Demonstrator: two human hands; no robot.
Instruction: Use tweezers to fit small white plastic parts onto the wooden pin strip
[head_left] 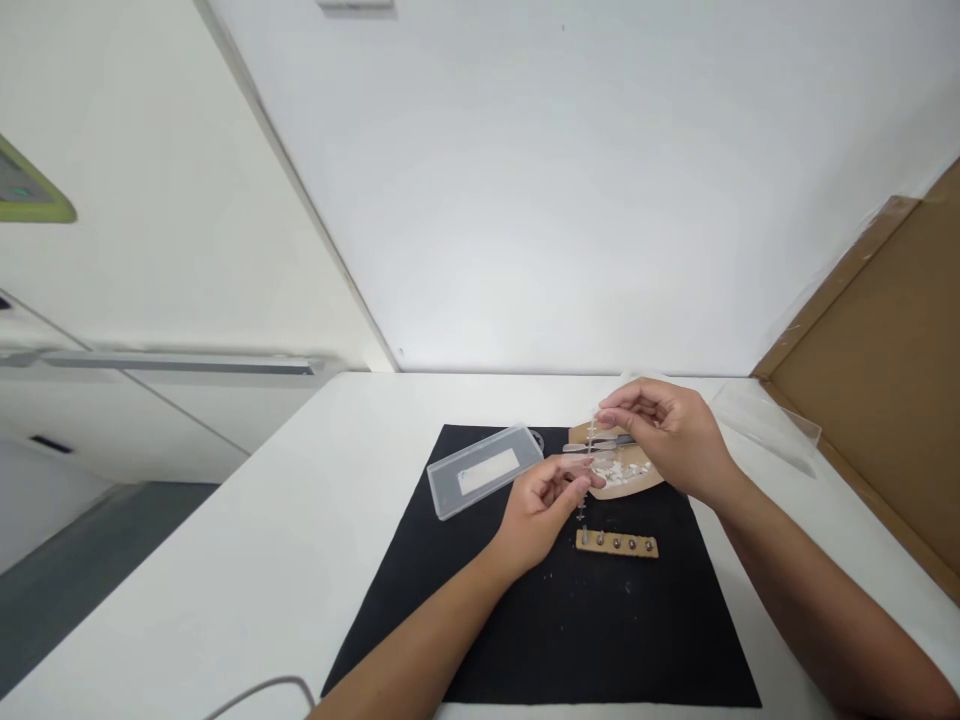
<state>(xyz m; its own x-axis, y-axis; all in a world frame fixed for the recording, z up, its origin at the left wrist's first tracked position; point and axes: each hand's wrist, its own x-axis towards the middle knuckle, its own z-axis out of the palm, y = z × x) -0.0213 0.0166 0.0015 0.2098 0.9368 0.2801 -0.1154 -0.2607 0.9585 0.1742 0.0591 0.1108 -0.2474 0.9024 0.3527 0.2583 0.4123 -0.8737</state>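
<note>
Between my two hands runs a thin, clear plastic strip with small side branches [591, 432], held roughly upright above the black mat [555, 640]. My right hand [660, 425] pinches its upper end between thumb and fingertips. Lower down, my left hand [540, 505] closes around the strip, whose bottom end shows below the fingers. Just under that end lies a tan block with several small metallic knobs in a row [616, 545]. Behind the hands is a tan sheet [634, 488] bearing white scraps and a grey-handled tool [619, 441], partly covered by my fingers.
A translucent plastic case [442, 493] with a white label lies at the mat's back left. Clear plastic sheeting [772, 425] and a large cardboard piece [885, 390] stand at the right. A cable [262, 686] crosses the white table's front left. A wall rises behind.
</note>
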